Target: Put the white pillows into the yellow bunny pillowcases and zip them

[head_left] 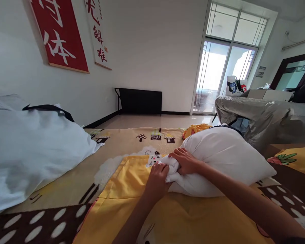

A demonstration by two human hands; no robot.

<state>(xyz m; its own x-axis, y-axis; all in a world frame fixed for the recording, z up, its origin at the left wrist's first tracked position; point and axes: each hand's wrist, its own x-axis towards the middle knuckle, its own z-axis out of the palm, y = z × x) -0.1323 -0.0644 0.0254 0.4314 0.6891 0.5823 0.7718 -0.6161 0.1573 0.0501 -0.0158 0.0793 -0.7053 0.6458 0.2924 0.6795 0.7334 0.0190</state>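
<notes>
A plump white pillow [226, 156] lies on a yellow pillowcase [127, 189] printed with a cat face. My left hand [159, 178] has its fingers closed on the bunched left end of the pillow. Right beside it, my right hand [184, 161] grips the same gathered white cloth from above. The fingertips of both hands are partly hidden in the folds. Under the pillowcase spreads a beige and brown patterned blanket [127, 137].
A large white bag-like bundle [40, 149] with a black strap sits at the left. Crumpled yellow cloth [197, 128] lies behind the pillow, and more yellow fabric [300, 159] at the right. A plastic-wrapped table [254, 105] and a folded black panel [141, 101] stand farther back.
</notes>
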